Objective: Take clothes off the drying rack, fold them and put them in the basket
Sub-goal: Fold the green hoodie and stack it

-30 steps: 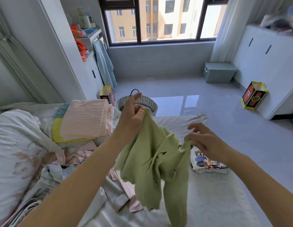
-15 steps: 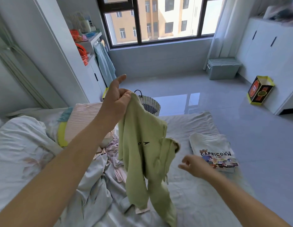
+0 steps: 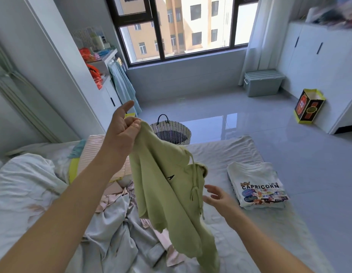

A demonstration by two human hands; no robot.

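left hand (image 3: 122,133) pinches green hoodie (image 3: 167,186) above bed (image 3: 240,154) | right hand (image 3: 216,196) spread beside hoodie | 1 printed T-shirt (image 3: 255,184) on bed, right of hoodie | basket (image 3: 172,132) beyond bed

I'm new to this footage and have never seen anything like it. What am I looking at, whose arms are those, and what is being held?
There is no machine here. The one picture comes from a wide-angle camera worn on a person's head, looking forward and down, so both bare arms are the wearer's own. The left hand pinches a green hoodie and holds it up over the bed. The right hand is open beside it and holds nothing. On the bed lie a folded white printed T-shirt, a folded pink striped pile and a heap of unfolded clothes. A woven basket stands on the floor beyond the bed.
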